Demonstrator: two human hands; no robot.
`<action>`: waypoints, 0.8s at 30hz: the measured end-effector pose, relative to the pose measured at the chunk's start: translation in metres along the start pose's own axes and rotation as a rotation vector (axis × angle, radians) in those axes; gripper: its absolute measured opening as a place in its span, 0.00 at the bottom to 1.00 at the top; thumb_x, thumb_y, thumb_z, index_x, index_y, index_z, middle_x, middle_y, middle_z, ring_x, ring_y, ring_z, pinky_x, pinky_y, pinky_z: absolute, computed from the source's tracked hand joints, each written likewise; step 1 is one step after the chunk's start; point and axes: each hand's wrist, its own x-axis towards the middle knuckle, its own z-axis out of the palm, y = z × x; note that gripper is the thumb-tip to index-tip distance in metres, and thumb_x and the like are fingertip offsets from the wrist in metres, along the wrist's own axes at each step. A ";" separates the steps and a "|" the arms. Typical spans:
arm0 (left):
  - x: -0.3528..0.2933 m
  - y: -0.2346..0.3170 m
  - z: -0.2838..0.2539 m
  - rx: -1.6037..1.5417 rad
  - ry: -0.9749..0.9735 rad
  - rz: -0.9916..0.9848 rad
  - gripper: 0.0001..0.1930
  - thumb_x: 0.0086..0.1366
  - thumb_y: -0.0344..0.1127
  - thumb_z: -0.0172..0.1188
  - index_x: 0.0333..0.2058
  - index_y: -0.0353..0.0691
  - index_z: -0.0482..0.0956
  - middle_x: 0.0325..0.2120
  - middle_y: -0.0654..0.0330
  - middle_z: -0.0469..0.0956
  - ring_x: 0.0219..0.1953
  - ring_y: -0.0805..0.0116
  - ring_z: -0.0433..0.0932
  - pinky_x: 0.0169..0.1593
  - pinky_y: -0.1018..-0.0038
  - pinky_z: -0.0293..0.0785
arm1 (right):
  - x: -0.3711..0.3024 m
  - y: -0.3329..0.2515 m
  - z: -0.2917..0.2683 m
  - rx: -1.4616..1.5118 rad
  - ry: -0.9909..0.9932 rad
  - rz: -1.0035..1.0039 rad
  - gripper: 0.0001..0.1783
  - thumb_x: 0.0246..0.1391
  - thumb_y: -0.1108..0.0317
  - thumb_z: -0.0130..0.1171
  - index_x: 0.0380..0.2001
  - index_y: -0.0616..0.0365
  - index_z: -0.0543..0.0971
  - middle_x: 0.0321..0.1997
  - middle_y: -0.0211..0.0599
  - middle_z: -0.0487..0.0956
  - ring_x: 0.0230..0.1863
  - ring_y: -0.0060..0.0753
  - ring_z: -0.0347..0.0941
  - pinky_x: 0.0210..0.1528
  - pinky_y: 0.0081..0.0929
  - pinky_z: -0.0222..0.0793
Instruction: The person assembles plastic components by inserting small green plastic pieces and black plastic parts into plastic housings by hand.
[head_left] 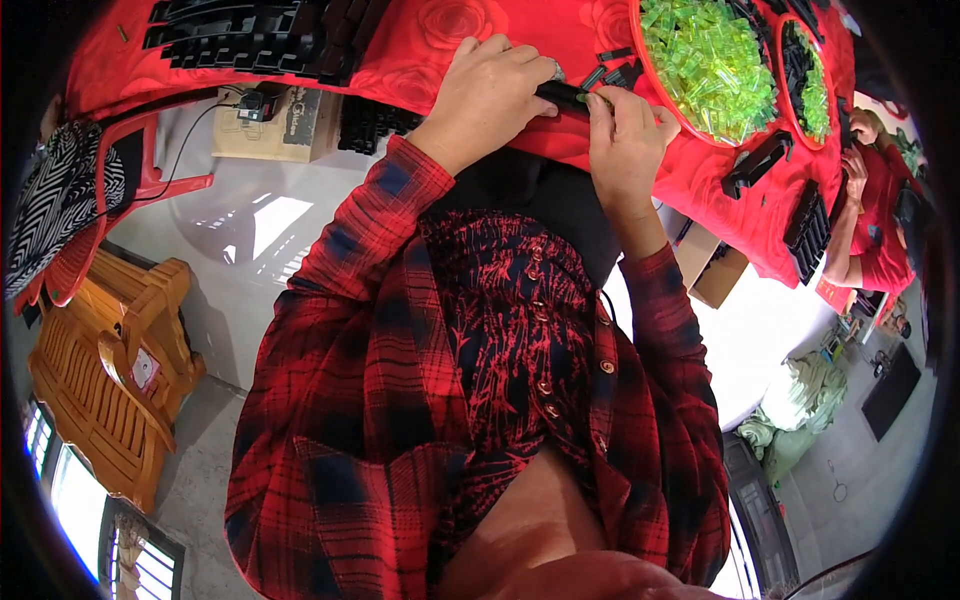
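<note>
My left hand (490,92) is closed around a long black plastic piece (563,96) near the table's front edge. At the other end of this piece, my right hand (628,140) pinches with thumb and fingers. A small bit of green shows by the right thumb; I cannot tell whether it is fixed to the black piece. Several loose small black parts (612,74) lie on the table just beyond my hands. Right of them, bright yellow-green translucent plastic pieces (708,65) fill a red basin (650,88), with some black parts at its far side.
A second red basin (788,100) holds black and green pieces. Black strips (255,35) are stacked at the far left of the red rose-patterned cloth (450,25). Black assemblies (757,165) lie at the right edge. Another person (880,220) works there. A red chair (160,190) stands left.
</note>
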 end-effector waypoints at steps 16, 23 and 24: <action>0.002 0.002 0.003 0.016 0.008 -0.011 0.15 0.48 0.41 0.73 0.35 0.47 0.83 0.29 0.67 0.79 0.37 0.62 0.75 0.44 0.65 0.65 | -0.003 -0.003 0.002 0.006 0.011 -0.014 0.06 0.56 0.68 0.65 0.36 0.53 0.80 0.35 0.27 0.82 0.36 0.32 0.76 0.55 0.39 0.58; 0.002 0.000 0.001 0.007 0.002 -0.002 0.15 0.49 0.42 0.72 0.36 0.46 0.83 0.30 0.67 0.79 0.38 0.62 0.76 0.45 0.64 0.66 | -0.009 0.004 0.002 0.055 0.006 0.019 0.07 0.56 0.68 0.65 0.37 0.54 0.79 0.35 0.29 0.82 0.38 0.35 0.75 0.55 0.40 0.59; 0.002 0.000 0.000 0.010 0.004 -0.002 0.15 0.49 0.42 0.72 0.36 0.46 0.83 0.30 0.67 0.79 0.38 0.62 0.76 0.45 0.64 0.66 | -0.010 0.004 0.001 0.094 -0.005 0.063 0.07 0.56 0.68 0.66 0.37 0.54 0.79 0.35 0.30 0.81 0.38 0.36 0.75 0.55 0.40 0.59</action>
